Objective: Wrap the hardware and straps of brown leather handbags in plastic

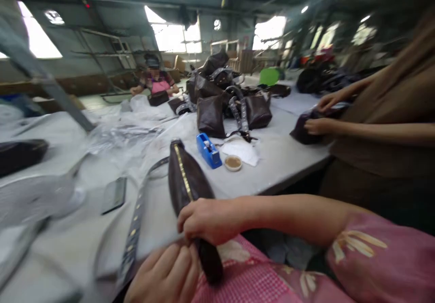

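A dark brown leather handbag (188, 180) lies at the table's front edge, its gold zipper facing up and its near end hanging toward my lap. My right hand (210, 219) is closed over the zipper line near that end, fingertips pressed on the leather. Curled against the bag's near left side is my left hand (166, 273), its fingers closed on the bag's edge; the fingertips are hidden. A studded dark strap (134, 230) runs from the bag's far end, loops left over the table and passes behind my left hand.
A blue tape dispenser (208, 151) and a small dish of brown stuff (233, 162) stand beyond the bag. Farther back is a heap of brown bags (210, 113). A phone (114, 195) lies left. At right, a co-worker's hands (321, 117) hold a dark bag; another person (158, 83) sits across.
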